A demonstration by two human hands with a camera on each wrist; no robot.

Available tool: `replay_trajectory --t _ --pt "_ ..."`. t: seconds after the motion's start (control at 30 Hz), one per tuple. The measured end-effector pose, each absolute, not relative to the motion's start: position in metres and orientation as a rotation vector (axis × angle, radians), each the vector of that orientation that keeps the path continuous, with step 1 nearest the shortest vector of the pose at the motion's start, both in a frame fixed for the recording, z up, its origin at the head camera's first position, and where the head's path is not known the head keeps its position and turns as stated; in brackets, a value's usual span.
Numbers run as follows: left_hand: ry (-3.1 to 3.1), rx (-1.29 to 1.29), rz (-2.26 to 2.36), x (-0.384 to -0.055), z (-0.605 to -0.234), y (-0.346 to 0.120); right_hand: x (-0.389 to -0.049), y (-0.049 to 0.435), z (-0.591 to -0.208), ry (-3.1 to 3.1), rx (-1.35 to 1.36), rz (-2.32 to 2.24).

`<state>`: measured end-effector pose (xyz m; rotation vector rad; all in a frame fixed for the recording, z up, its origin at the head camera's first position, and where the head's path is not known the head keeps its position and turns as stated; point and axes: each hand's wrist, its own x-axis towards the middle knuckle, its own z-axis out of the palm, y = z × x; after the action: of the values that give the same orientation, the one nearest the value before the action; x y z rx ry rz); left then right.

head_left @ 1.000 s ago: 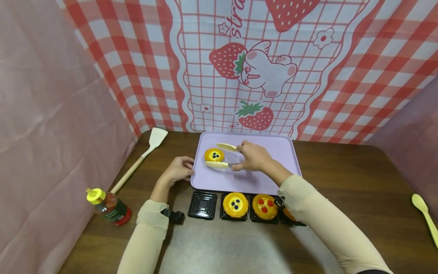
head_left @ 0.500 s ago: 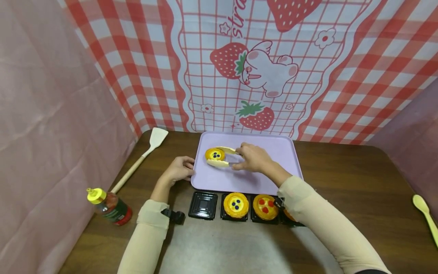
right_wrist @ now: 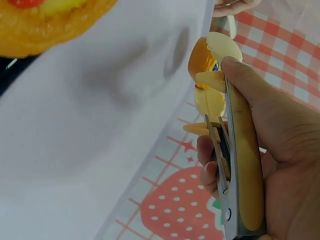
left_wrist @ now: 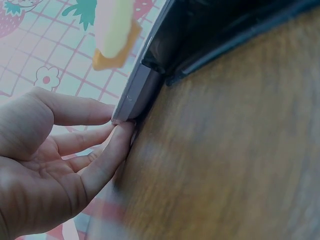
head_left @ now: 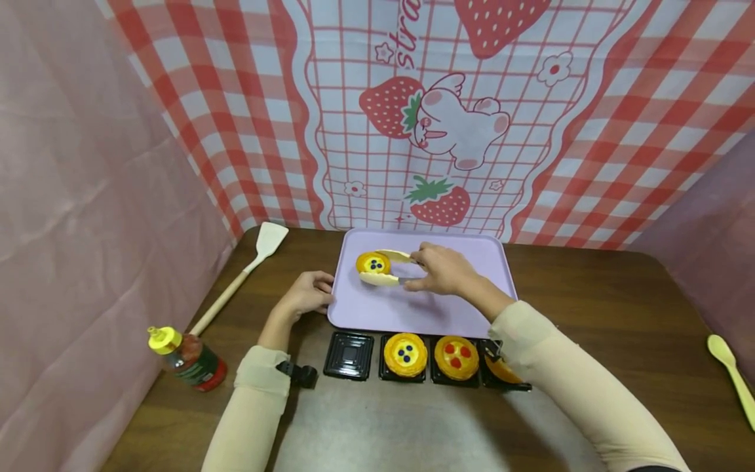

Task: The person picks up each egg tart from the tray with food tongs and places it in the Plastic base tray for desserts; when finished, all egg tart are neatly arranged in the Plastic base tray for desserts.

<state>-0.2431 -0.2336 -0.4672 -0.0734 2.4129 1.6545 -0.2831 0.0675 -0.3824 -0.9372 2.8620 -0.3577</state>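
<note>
My right hand [head_left: 445,270] grips a pair of tongs [right_wrist: 245,165] with cream scalloped tips, over the lilac tray [head_left: 383,311]. Between those tips sits a tart with blue berries [head_left: 373,263]; in the right wrist view it looks raised off the tray and tilted. At the tray's left edge, my left hand [left_wrist: 50,155] pinches the rim between thumb and fingers. In front of the tray stand several black square containers. The leftmost container [head_left: 349,355] is bare, and another blue-berry tart [head_left: 405,355] fills the one beside it.
A tart with red berries [head_left: 457,358] and a partly hidden tart [head_left: 501,372] sit in the containers further right. On the left are a white spatula [head_left: 236,282] and a yellow-capped sauce bottle [head_left: 191,360]. A yellow spoon [head_left: 731,370] lies far right.
The tongs' tips have closed in on the tart, which has shifted slightly right and away from me. My left hand has stayed at the tray's edge.
</note>
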Motion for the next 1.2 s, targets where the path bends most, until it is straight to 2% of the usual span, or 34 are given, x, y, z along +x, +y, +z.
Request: replay_trajectory --t 0.5,0.87,1.2 --pt "2.424 -0.077 1.649 -0.242 -0.467 -0.233 -0.245 0.081 -0.349 2.892 -1.169 -0.395" --pt "2.414 -0.049 1.675 -0.242 -0.468 -0.235 -0.209 0.089 -0.344 2.85 -1.329 -0.428" --pt "2.39 -0.021 1.692 -0.243 -0.469 -0.236 -0.19 0.093 -0.345 2.805 -1.409 -0.418"
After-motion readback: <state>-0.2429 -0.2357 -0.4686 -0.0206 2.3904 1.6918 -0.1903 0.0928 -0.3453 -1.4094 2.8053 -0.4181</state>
